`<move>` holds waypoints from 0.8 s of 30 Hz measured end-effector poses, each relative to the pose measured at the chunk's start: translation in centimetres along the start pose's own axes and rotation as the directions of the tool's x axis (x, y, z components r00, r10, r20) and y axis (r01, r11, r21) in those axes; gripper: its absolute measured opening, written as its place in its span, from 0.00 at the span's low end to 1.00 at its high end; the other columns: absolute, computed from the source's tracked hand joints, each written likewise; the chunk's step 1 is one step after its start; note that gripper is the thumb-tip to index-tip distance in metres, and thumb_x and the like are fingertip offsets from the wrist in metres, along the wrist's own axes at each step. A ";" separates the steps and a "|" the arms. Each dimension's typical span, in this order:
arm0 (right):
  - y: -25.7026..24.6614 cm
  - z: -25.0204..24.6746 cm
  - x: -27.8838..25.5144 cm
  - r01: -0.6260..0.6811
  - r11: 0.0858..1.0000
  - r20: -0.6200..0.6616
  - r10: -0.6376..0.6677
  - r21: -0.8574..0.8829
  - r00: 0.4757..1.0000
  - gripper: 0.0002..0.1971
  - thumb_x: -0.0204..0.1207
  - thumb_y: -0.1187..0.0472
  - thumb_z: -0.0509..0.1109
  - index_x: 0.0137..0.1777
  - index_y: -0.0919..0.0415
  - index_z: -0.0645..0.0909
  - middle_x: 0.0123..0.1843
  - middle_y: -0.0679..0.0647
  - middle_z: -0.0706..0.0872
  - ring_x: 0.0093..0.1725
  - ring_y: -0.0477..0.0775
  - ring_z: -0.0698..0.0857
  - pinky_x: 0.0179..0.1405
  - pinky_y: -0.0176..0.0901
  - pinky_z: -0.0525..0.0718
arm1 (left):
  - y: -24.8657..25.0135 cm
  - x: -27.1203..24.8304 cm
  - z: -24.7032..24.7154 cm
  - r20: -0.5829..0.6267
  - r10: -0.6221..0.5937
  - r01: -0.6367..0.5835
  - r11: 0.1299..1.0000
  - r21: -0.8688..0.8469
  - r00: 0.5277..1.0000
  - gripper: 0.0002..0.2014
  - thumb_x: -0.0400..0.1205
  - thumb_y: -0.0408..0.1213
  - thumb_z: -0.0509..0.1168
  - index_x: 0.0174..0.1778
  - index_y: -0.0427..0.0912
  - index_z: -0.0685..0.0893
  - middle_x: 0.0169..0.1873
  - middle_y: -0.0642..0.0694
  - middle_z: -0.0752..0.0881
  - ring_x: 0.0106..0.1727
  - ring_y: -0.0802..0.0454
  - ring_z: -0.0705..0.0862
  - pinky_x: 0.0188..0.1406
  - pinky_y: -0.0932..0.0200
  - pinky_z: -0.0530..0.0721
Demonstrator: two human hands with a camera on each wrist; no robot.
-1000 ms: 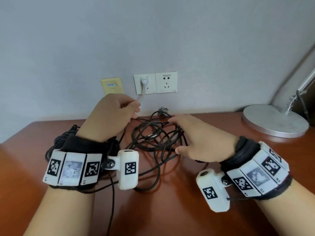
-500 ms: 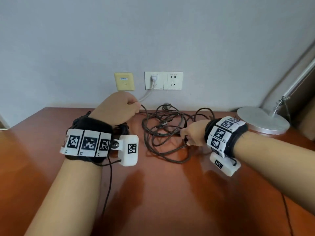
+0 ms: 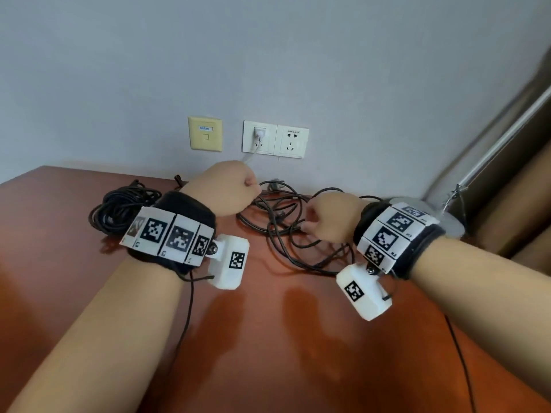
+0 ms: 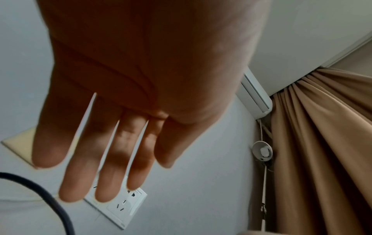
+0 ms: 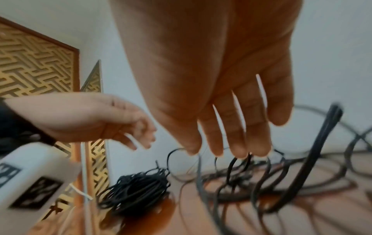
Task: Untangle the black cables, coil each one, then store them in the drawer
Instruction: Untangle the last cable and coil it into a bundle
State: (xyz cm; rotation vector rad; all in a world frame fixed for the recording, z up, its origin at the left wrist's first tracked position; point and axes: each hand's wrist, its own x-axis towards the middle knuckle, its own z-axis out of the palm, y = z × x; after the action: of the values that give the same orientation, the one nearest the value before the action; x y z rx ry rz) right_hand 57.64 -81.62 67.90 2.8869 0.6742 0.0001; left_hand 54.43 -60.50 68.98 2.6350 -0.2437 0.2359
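At the left of the head view a black bundle [image 3: 122,208] lies on the surface [image 3: 268,338], already gathered into a rough coil and apart from the rest. Just right of it the left hand [image 3: 222,190] is raised above the surface; from above it looks like a fist, but the left wrist view shows its fingers [image 4: 80,167] straight and slightly spread, holding nothing, with one black strand curving past the lower left of that frame without touching them. Behind it on the wall sit a yellow plate [image 3: 205,133] and white sockets [image 3: 275,139], one with a white plug in it. In the centre lies the tangle [image 3: 295,234], loose overlapping loops of black cable. The right hand [image 3: 331,217] hangs over its right side; the right wrist view shows its fingertips [image 5: 239,151] reaching down to the top loops, but whether they hook a strand I cannot tell, since that frame is blurred. At far right stands a lamp base [image 3: 450,223], partly hidden by the wrist. No drawer is in view. The risk, as I judge it, is pulling one loop upward while others cross over it: that would tighten the knot or drag the whole tangle toward the lamp or the plugged-in white lead.
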 end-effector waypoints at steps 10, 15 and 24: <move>-3.7 5.8 2.5 -0.056 0.987 0.188 0.027 0.148 0.982 0.09 0.74 0.55 0.73 0.48 0.60 0.86 0.45 0.54 0.89 0.47 0.55 0.88 0.48 0.44 0.85 | 1.5 -0.6 0.6 0.106 0.037 -0.040 0.999 0.025 0.994 0.14 0.85 0.38 0.60 0.50 0.35 0.89 0.48 0.37 0.91 0.51 0.41 0.88 0.56 0.46 0.85; 0.2 3.4 1.4 0.066 0.690 0.019 -0.114 0.721 0.993 0.07 0.76 0.64 0.75 0.43 0.50 0.90 0.43 0.46 0.92 0.43 0.36 0.85 0.55 0.27 0.79 | 1.0 -0.5 0.9 0.144 0.032 -0.044 0.996 0.083 0.989 0.14 0.84 0.33 0.64 0.65 0.41 0.85 0.64 0.43 0.85 0.63 0.45 0.83 0.65 0.54 0.79; 5.5 0.2 -0.7 0.116 0.591 -0.124 -0.028 0.798 0.992 0.08 0.81 0.65 0.70 0.44 0.54 0.88 0.44 0.50 0.92 0.44 0.37 0.86 0.51 0.22 0.77 | 0.9 0.4 2.4 0.258 0.193 -0.210 0.977 0.040 0.947 0.17 0.88 0.35 0.53 0.40 0.40 0.85 0.44 0.50 0.90 0.49 0.51 0.84 0.50 0.57 0.77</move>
State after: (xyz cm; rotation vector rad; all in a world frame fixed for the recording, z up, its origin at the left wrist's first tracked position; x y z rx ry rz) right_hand 59.42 -86.78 68.67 3.7522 1.0288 -0.2426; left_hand 54.93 -62.44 67.33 2.7043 -0.6031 -0.0292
